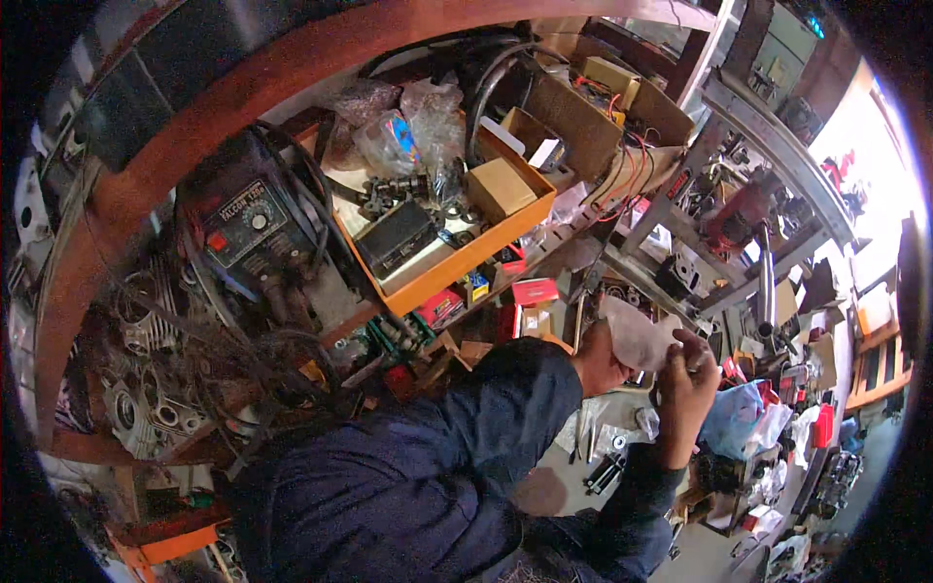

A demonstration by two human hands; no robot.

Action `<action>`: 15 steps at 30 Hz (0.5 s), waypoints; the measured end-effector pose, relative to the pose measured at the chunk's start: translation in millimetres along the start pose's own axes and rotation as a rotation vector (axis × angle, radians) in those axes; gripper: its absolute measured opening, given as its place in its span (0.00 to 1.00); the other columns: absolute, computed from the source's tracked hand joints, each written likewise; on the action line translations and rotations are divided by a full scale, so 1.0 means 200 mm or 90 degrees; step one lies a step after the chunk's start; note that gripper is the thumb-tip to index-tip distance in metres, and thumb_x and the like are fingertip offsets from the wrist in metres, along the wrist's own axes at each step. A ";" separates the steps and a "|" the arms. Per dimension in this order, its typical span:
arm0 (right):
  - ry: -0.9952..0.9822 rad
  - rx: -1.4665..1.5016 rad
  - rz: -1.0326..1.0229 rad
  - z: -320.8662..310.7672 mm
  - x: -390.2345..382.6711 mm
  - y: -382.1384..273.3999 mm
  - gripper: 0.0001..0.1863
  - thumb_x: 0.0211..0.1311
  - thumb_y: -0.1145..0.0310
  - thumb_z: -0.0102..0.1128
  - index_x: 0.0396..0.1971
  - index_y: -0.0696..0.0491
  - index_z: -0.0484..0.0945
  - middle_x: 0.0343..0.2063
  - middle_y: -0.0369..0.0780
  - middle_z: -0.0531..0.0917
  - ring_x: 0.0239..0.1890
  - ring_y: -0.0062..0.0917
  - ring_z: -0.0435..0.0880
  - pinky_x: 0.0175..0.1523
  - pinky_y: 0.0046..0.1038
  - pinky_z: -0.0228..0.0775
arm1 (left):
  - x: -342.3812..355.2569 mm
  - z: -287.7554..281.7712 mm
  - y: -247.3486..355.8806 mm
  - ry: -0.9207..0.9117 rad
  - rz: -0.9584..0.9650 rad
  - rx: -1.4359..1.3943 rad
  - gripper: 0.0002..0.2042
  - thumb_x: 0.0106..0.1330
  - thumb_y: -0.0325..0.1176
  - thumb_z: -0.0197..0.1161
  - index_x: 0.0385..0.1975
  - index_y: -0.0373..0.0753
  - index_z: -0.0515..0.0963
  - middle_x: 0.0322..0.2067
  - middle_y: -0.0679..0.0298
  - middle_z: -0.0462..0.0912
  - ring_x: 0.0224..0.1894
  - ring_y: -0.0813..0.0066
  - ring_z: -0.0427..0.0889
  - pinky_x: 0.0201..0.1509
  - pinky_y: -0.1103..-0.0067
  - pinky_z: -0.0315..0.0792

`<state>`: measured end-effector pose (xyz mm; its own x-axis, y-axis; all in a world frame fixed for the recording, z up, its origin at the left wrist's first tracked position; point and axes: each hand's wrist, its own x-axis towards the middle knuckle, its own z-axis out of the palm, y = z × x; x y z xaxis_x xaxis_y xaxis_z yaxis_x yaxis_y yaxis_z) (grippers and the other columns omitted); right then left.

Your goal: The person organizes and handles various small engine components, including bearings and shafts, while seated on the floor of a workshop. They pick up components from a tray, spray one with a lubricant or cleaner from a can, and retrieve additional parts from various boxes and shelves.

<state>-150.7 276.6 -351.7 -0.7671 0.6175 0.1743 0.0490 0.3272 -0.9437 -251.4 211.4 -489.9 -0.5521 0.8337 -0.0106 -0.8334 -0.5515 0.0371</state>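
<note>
Between my two hands is a thin, whitish, translucent piece (637, 335), like a small plastic bag or sheet; its exact kind does not show. My left hand (599, 363) closes on its left lower edge. At its right side, my right hand (688, 384) pinches the edge between thumb and fingers. Both dark blue sleeves reach in from below. Behind the piece lies a tray of small metal parts (622, 291), partly hidden. Beneath my hands, several dark bolts or pins (604, 474) lie on a grey surface near a small ring (619, 442).
An orange tray (466, 262) holds a cardboard box, plastic bags and metal parts. A dark welding machine (243, 219) stands left of it, above engine castings (146, 408). To the right rise a metal press frame (777, 155) and a blue plastic bag (734, 418).
</note>
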 end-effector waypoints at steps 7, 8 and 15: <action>-0.012 -0.046 -0.065 -0.01 0.02 -0.11 0.07 0.63 0.79 0.56 0.37 0.58 0.82 0.24 0.29 0.76 0.25 0.10 0.70 0.28 0.15 0.60 | 0.01 -0.05 -0.03 0.035 -0.008 -0.050 0.20 0.75 0.49 0.46 0.53 0.42 0.76 0.50 0.59 0.83 0.54 0.62 0.82 0.64 0.60 0.73; -0.003 -0.035 -0.079 -0.02 0.01 -0.12 0.07 0.63 0.79 0.55 0.37 0.58 0.82 0.24 0.29 0.76 0.25 0.10 0.70 0.28 0.15 0.59 | 0.01 -0.06 -0.02 0.021 -0.025 -0.010 0.21 0.75 0.51 0.47 0.52 0.42 0.77 0.48 0.59 0.84 0.53 0.61 0.83 0.64 0.59 0.73; 0.019 -0.051 -0.035 -0.06 -0.01 -0.17 0.05 0.62 0.76 0.59 0.35 0.58 0.81 0.27 0.34 0.81 0.27 0.15 0.72 0.31 0.19 0.62 | 0.00 -0.01 0.07 0.017 -0.052 0.027 0.22 0.74 0.52 0.48 0.52 0.41 0.77 0.48 0.59 0.84 0.53 0.58 0.83 0.63 0.58 0.72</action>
<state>-143.2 273.7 -317.3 -0.7509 0.6174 0.2346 0.0587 0.4162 -0.9074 -263.1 203.5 -490.5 -0.4827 0.8748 -0.0425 -0.8745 -0.4788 0.0771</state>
